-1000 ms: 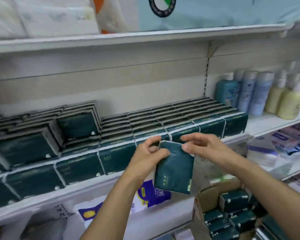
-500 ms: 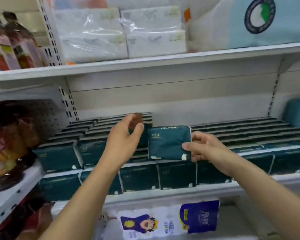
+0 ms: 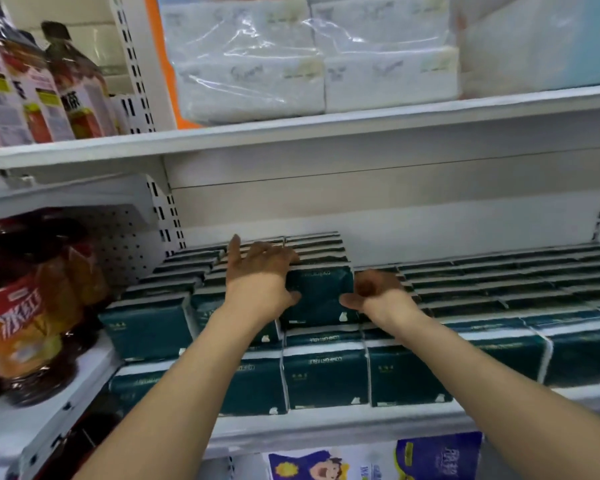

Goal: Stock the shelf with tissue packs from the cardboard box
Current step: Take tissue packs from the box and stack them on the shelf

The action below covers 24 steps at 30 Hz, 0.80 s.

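A dark green tissue pack (image 3: 321, 294) stands upright at the front of the raised second layer of green packs on the white shelf (image 3: 326, 431). My left hand (image 3: 260, 271) lies over the tops of the packs just left of it, fingers straight and spread, thumb against the pack's left edge. My right hand (image 3: 374, 292) is at the pack's right edge, with the thumb on its front face and curled fingers at its side. More rows of identical packs (image 3: 499, 282) fill the shelf to the right, one layer lower. The cardboard box is out of view.
Large bottles of reddish drink (image 3: 32, 306) stand on the neighbouring shelf at left, with more bottles (image 3: 66, 81) above them. White wrapped tissue bundles (image 3: 291, 64) sit on the upper shelf. A purple and white pack (image 3: 437, 455) lies on the shelf below.
The pack went from in front of my chest up and left onto the upper layer. My left hand let go and now lies flat on the stack. The view swung left, away from the box.
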Motion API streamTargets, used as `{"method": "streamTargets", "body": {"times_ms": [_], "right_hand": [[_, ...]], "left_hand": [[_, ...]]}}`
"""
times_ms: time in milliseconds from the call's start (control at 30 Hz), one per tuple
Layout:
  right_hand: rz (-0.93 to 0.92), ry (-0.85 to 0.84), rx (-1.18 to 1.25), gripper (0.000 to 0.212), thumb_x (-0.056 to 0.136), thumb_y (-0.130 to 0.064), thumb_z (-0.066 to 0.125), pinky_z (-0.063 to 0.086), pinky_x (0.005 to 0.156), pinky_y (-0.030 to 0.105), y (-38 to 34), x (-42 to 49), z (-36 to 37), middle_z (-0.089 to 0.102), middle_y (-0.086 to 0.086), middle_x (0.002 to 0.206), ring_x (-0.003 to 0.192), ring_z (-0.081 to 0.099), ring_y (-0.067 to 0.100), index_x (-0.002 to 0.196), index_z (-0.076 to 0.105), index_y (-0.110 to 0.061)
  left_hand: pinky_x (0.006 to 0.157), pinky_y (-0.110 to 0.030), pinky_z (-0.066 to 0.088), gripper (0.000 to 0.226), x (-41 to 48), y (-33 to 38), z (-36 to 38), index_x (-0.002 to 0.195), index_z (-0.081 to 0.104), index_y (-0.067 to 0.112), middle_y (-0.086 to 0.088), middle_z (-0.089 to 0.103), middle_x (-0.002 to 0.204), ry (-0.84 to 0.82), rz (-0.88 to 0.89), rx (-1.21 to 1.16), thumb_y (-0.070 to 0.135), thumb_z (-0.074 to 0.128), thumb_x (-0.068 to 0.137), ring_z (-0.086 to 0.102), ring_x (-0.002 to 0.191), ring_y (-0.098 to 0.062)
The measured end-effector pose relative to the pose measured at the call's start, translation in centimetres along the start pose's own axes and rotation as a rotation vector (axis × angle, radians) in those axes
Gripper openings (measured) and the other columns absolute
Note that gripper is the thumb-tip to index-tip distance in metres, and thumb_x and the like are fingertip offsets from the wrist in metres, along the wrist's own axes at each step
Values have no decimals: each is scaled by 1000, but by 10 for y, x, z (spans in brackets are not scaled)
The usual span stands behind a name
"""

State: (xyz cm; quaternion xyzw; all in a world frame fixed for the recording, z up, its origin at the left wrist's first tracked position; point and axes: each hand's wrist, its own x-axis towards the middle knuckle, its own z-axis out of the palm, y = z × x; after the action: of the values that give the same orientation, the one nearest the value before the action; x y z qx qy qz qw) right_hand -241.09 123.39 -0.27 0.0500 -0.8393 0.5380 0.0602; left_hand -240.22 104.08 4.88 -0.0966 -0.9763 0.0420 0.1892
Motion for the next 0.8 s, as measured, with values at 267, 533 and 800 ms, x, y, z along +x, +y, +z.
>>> {"method": "streamTargets", "body": {"times_ms": [267,533,800], "right_hand": [[-1,69,-152,21,84,-26,73,54,76,35,4,9,7,64,0,90,83,62,18,96,58,-17],[-74,79,-138,40,87,-34,69,50,85,31,13,-6,-9,60,-2,110,98,60,17,119,53,-19],[-225,232,-148,16,91,-18,64,46,80,18,34,-49,-71,64,-7,98,90,60,6,107,64,-20]], "left_hand": [[118,-54,-3,51,19,3,1,129,49,36,1,56,129,-102,-40,65,49,64,83,38,134,-20],[118,-54,-4,61,16,10,-8,135,42,35,3,49,141,-147,-38,48,50,66,81,33,137,-22],[91,-34,50,42,-24,91,-21,124,57,35,14,63,120,161,92,-521,46,66,85,59,103,-10]]}}
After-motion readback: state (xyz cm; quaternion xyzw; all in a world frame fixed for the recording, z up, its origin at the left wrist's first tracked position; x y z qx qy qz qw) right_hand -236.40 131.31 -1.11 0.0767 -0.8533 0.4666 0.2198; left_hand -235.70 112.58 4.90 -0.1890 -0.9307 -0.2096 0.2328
